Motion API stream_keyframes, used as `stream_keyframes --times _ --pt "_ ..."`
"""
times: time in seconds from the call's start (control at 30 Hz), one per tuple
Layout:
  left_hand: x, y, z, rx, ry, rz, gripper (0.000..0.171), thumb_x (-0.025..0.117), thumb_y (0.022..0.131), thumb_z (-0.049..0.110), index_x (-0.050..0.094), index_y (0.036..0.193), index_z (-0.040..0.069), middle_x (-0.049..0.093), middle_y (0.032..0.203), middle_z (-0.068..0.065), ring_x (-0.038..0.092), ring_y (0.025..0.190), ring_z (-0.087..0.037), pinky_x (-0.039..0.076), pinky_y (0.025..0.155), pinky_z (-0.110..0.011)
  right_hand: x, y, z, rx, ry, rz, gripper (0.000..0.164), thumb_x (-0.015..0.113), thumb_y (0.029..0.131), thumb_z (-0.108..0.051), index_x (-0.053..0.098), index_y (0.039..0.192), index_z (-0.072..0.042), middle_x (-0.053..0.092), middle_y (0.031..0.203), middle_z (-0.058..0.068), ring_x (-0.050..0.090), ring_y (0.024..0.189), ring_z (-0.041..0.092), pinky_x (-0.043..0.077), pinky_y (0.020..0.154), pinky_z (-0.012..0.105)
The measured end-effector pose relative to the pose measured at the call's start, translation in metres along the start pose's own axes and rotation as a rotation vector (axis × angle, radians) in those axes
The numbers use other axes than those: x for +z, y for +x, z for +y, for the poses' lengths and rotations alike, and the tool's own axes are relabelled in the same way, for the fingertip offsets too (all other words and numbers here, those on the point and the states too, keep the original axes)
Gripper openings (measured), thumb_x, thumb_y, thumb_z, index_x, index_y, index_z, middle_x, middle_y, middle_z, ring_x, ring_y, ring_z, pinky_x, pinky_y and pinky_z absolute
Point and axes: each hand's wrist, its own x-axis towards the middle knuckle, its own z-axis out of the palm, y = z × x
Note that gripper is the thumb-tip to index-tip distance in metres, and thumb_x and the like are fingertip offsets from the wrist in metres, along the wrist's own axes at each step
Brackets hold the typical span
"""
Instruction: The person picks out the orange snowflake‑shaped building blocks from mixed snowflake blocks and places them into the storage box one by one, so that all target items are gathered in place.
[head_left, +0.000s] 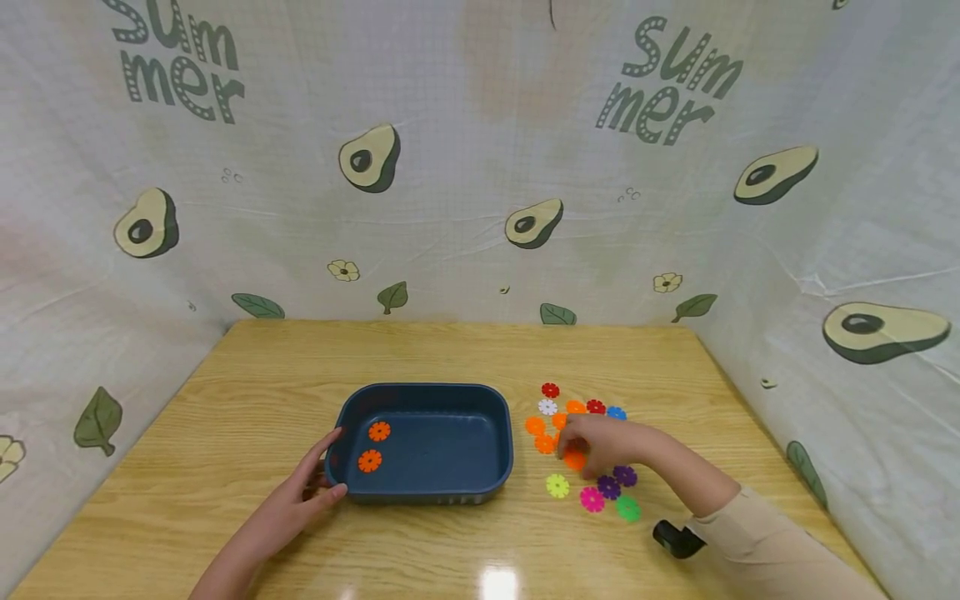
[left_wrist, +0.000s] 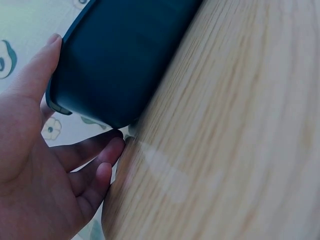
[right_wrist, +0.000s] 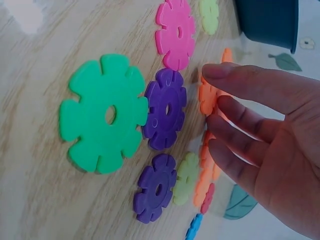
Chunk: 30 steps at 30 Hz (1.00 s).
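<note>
A dark blue rectangular tray (head_left: pixel 420 497) stands on the table with two orange notched plastic discs (head_left: pixel 379 431) lying in it. My left hand (head_left: pixel 296 493) rests at its left front corner, thumb and forefinger extended along the outside. In the left wrist view the other fingers bend loosely below the tray wall (left_wrist: pixel 112 65). To the right of the tray, my right hand (head_left: pixel 600 442) pinches an orange notched disc (head_left: pixel 575 459) low over the pile. In the right wrist view the thumb partly covers this orange disc (right_wrist: pixel 206 97), with the fingertips close against it.
Around my right hand lie loose discs: red (head_left: pixel 551 390), white (head_left: pixel 547 407), blue (head_left: pixel 617 412), yellow-green (head_left: pixel 557 486), pink (head_left: pixel 592 499), purple (head_left: pixel 609 487) and green (head_left: pixel 627 508). More orange discs (head_left: pixel 535 426) lie nearer the tray. A patterned cloth (head_left: pixel 450 275) hangs behind the table.
</note>
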Motion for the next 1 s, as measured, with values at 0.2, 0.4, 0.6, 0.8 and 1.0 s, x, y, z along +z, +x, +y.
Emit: stream_keyframes --times 0.2,0.4,0.6,0.8,1.0 --pt "-0.0003 0.0 0.0014 -0.003 0.014 0.001 0.074 0.064 0.096 0.028 0.02 0.156 0.028 0.047 0.137 -0.022 0.054 0.109 -0.026 0.045 0.084 -0.026 0.0009 0.0024 0.0014 -0.016 0.02 0.014 0.031 0.079 0.073 0.003 0.069 0.094 -0.017 0.053 0.095 -0.005 0.049 0.082 0.016 0.046 0.073 0.03" --pt "0.0 0.0001 0.0014 0.02 0.001 -0.004 0.075 0.064 0.096 0.025 0.019 0.156 0.026 0.048 0.135 -0.022 0.054 0.108 -0.026 0.045 0.084 -0.027 0.003 0.0038 0.0031 -0.015 0.015 0.032 0.029 0.079 0.074 0.003 0.069 0.091 -0.019 0.054 0.093 -0.007 0.051 0.084 0.015 0.047 0.076 0.029" --pt "0.0005 0.0003 0.0023 0.024 -0.01 -0.003 0.074 0.064 0.096 0.022 0.02 0.156 0.025 0.048 0.135 -0.022 0.054 0.108 -0.025 0.045 0.084 -0.027 0.003 0.0043 0.0047 -0.041 0.013 0.048 0.028 0.079 0.074 0.004 0.068 0.089 -0.018 0.055 0.092 -0.007 0.051 0.083 0.014 0.047 0.075 0.029" --pt "0.0002 -0.0004 0.0019 0.02 -0.012 -0.006 0.075 0.064 0.096 0.022 0.019 0.156 0.025 0.048 0.135 -0.022 0.054 0.108 -0.025 0.045 0.083 -0.027 0.0025 0.005 0.0041 -0.057 0.01 0.061 0.027 0.078 0.074 0.005 0.069 0.088 -0.016 0.055 0.09 -0.006 0.049 0.079 0.014 0.046 0.071 0.027" --pt "0.0 -0.0008 0.002 0.017 -0.006 -0.006 0.075 0.064 0.096 0.022 0.019 0.156 0.025 0.049 0.134 -0.021 0.054 0.107 -0.025 0.046 0.082 -0.027 0.0015 0.0068 0.0033 -0.071 0.014 0.052 0.027 0.079 0.072 0.007 0.069 0.086 -0.014 0.055 0.088 -0.005 0.048 0.076 0.013 0.046 0.069 0.027"
